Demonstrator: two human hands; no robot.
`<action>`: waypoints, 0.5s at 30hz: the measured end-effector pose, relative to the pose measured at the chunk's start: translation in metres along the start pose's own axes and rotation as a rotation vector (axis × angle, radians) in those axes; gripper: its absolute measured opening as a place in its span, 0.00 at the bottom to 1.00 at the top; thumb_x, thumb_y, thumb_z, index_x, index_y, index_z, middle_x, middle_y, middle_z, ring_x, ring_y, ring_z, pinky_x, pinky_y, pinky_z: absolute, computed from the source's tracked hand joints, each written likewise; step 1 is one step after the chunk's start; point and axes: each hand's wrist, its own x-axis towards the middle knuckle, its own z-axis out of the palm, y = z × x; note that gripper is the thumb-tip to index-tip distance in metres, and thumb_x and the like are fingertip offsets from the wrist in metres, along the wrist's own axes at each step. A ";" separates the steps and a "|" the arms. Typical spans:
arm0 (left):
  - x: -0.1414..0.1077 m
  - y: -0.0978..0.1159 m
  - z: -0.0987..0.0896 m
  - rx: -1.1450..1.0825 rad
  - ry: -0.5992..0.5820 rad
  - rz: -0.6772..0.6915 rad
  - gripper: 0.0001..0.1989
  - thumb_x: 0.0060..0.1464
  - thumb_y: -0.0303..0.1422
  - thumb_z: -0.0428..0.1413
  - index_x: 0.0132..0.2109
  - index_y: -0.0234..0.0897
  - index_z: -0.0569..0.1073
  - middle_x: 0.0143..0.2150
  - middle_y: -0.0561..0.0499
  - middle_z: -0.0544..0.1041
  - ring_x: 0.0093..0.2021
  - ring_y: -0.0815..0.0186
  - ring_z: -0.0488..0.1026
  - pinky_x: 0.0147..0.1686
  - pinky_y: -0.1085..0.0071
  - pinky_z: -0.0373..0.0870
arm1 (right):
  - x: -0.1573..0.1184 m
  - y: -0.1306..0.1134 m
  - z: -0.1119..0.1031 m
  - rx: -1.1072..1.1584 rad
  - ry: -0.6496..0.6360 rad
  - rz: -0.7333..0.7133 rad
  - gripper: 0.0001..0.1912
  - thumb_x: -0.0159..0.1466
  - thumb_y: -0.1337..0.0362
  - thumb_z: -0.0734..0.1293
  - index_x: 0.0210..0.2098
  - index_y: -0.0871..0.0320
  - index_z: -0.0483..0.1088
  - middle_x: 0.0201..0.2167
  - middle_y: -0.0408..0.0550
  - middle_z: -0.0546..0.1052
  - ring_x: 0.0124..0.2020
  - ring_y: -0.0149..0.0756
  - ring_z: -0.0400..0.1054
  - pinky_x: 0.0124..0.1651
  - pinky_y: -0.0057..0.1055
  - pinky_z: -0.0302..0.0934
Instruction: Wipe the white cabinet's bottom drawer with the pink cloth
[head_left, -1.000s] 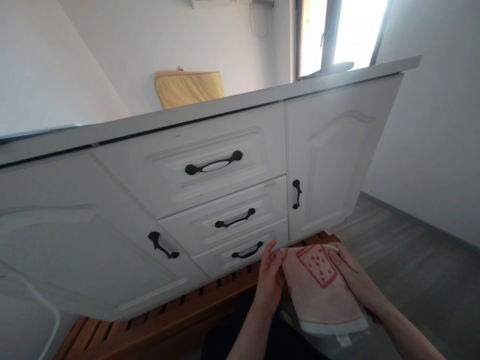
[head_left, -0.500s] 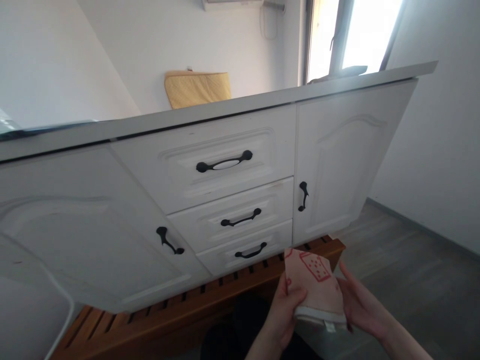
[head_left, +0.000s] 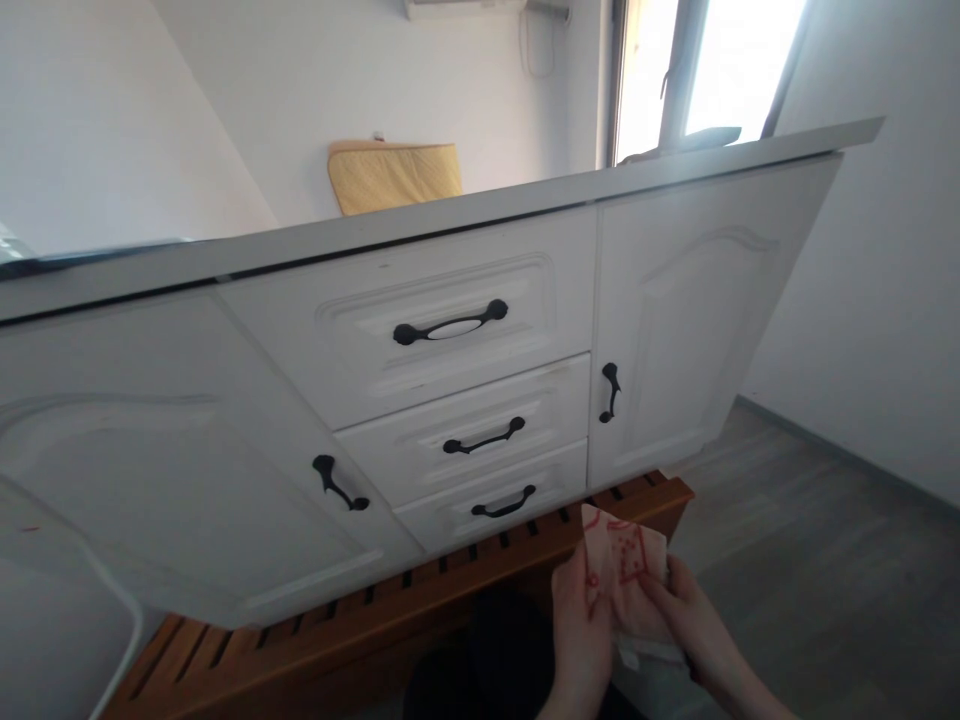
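Below the drawers (head_left: 480, 440), over the slatted bench (head_left: 420, 600) | cloth (head_left: 626, 560) folded small, pinched by both hands | left hand (head_left: 581, 625) closed on its left edge, right hand (head_left: 686, 625) closed on its right | best done with edges matched, corners tight.

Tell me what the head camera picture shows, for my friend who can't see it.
Two hands, the left hand and the right hand, hold a folded pink cloth with red drawings. Behind them is a white cabinet with three drawers, black handles and a door on each side, standing on a wooden slatted base.
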 end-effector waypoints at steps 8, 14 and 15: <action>-0.020 0.012 0.019 0.537 -0.089 0.046 0.38 0.57 0.25 0.47 0.74 0.47 0.54 0.77 0.53 0.55 0.75 0.47 0.54 0.73 0.41 0.53 | -0.035 -0.001 0.046 0.407 0.015 0.089 0.31 0.54 0.40 0.73 0.49 0.53 0.73 0.47 0.49 0.82 0.54 0.48 0.75 0.57 0.42 0.70; -0.032 0.003 0.014 0.407 -0.139 0.198 0.36 0.57 0.27 0.52 0.70 0.57 0.62 0.75 0.56 0.58 0.76 0.49 0.51 0.73 0.41 0.52 | -0.029 0.001 0.049 0.683 -0.111 0.207 0.29 0.55 0.45 0.77 0.50 0.53 0.75 0.50 0.48 0.82 0.54 0.43 0.76 0.56 0.35 0.72; -0.032 -0.003 0.010 0.338 -0.140 0.248 0.31 0.58 0.28 0.53 0.66 0.57 0.69 0.73 0.55 0.64 0.76 0.51 0.53 0.74 0.44 0.52 | -0.024 -0.002 0.044 0.674 -0.088 0.211 0.28 0.52 0.49 0.80 0.48 0.54 0.75 0.46 0.47 0.83 0.49 0.43 0.78 0.52 0.34 0.73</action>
